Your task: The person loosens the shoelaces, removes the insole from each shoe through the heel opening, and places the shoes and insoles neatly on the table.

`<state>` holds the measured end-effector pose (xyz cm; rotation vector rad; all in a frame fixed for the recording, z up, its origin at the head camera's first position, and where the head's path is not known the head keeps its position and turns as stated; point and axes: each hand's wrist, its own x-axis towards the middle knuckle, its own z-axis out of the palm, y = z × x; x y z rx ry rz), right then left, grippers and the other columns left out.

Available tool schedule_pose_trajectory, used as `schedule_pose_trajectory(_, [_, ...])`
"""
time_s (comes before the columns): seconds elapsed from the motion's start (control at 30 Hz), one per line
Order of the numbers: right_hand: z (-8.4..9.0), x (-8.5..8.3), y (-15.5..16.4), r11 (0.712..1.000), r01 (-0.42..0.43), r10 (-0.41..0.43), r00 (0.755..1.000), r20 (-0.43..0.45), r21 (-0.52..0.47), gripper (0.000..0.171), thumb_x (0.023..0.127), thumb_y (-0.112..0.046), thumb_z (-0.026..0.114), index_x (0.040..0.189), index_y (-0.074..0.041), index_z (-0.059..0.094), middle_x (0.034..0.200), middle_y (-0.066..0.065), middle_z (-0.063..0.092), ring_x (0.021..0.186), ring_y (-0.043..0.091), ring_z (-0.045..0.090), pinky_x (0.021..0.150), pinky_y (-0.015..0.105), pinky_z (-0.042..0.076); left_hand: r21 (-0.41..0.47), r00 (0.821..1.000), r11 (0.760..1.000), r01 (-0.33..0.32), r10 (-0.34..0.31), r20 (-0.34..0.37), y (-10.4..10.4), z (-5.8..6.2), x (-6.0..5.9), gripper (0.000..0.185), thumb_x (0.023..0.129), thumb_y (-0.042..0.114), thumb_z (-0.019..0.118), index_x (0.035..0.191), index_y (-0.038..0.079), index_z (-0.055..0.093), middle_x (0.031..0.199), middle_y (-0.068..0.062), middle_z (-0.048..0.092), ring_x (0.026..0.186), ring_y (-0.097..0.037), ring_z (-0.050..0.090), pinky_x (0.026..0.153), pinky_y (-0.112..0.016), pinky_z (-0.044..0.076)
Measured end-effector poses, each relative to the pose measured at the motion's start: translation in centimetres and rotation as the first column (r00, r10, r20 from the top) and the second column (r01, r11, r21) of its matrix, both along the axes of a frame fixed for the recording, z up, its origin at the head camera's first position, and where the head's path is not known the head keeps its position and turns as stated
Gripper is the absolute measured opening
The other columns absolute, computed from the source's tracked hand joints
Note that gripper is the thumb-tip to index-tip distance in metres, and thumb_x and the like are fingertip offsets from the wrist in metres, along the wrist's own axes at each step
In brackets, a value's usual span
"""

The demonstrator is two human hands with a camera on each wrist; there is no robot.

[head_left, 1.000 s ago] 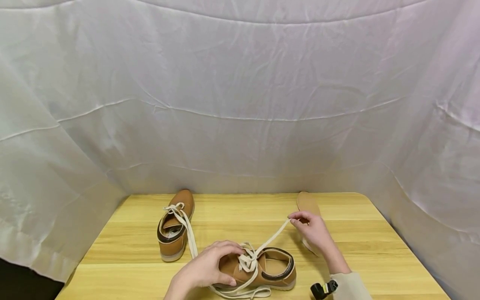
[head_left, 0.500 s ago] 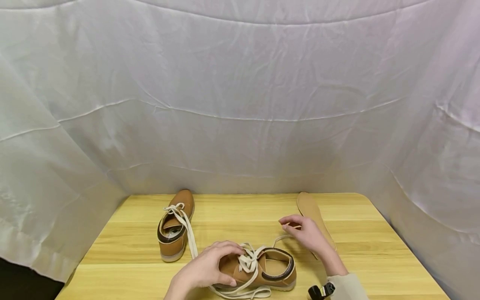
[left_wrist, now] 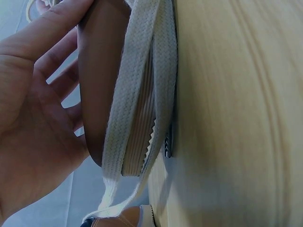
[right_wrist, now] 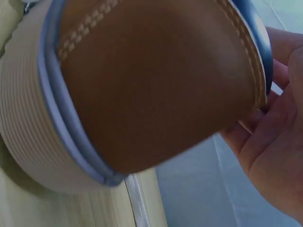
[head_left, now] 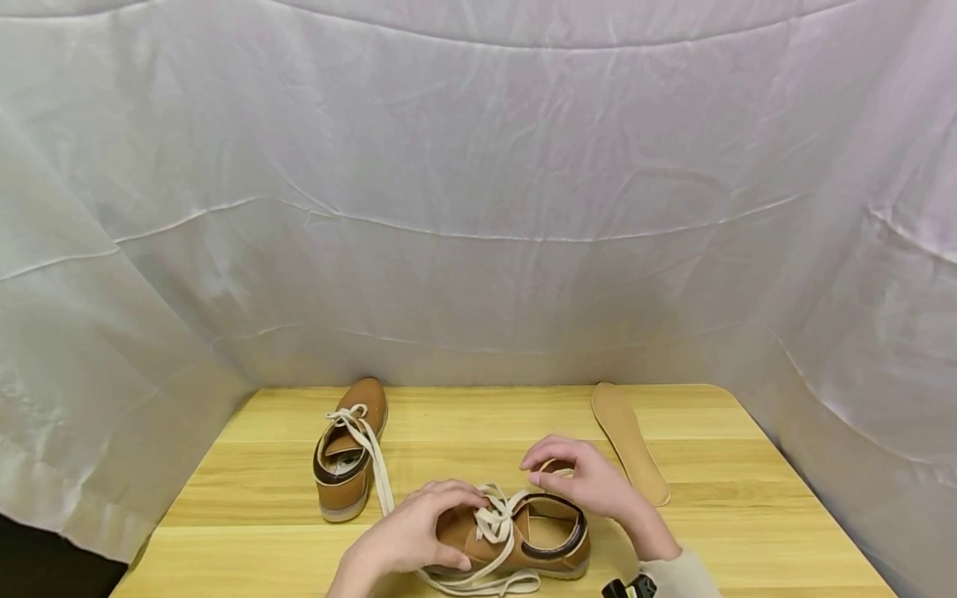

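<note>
A brown leather lace-up shoe (head_left: 544,560) lies near the table's front, its toe pointing left. My left hand (head_left: 419,527) grips the toe, thumb on the near side and fingers over the top; the left wrist view shows the palm beside the toe cap (left_wrist: 100,71). A cream shoelace (head_left: 493,525) is crossed and knotted over the tongue, and long loops of it run along the near side. My right hand (head_left: 586,483) hovers beyond the ankle opening, fingers loosely bent. In the right wrist view its fingers show behind the heel (right_wrist: 156,90).
A second brown shoe (head_left: 344,496) stands at the back left, with long cream laces trailing toward the front. A tan insole (head_left: 631,448) lies flat at the back right of the wooden table (head_left: 755,498). Grey fabric (head_left: 478,291) surrounds the table at the back and sides.
My right hand let go of the lace end it was pulling up and right, and moved left and down toward the shoe's opening. The insole is now uncovered. My left hand has stayed put.
</note>
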<state>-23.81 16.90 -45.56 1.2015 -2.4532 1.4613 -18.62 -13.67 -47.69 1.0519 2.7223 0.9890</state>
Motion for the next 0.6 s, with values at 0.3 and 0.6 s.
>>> schedule_pose_trajectory(0.3, [0.2,0.7,-1.2,0.988,-0.144,0.145,0.989,-0.018,0.064,0.011,0.098,-0.02,0.075,0.108,-0.017,0.078,0.11,-0.003,0.074,0.105,0.015,0.069,0.092,0.038,0.058,0.009,1.0,1.0,-0.002,0.002,0.003,0.0,0.0,0.0,0.064,0.077,0.036,0.093,0.135,0.031,0.066,0.141,0.012,0.061,0.134,-0.016,0.054,0.113,-0.048,0.044])
schedule_pose_trajectory(0.6, [0.0,1.0,-1.7,0.982,-0.159,0.161,0.987,-0.011,0.099,0.007,0.096,-0.02,0.076,0.102,-0.022,0.078,0.105,-0.007,0.074,0.099,0.01,0.069,0.087,0.038,0.059,0.007,1.0,1.0,0.003,-0.003,-0.003,0.1,0.1,0.1,0.064,0.077,0.035,0.093,0.135,0.03,0.066,0.14,0.012,0.061,0.134,-0.015,0.054,0.113,-0.048,0.044])
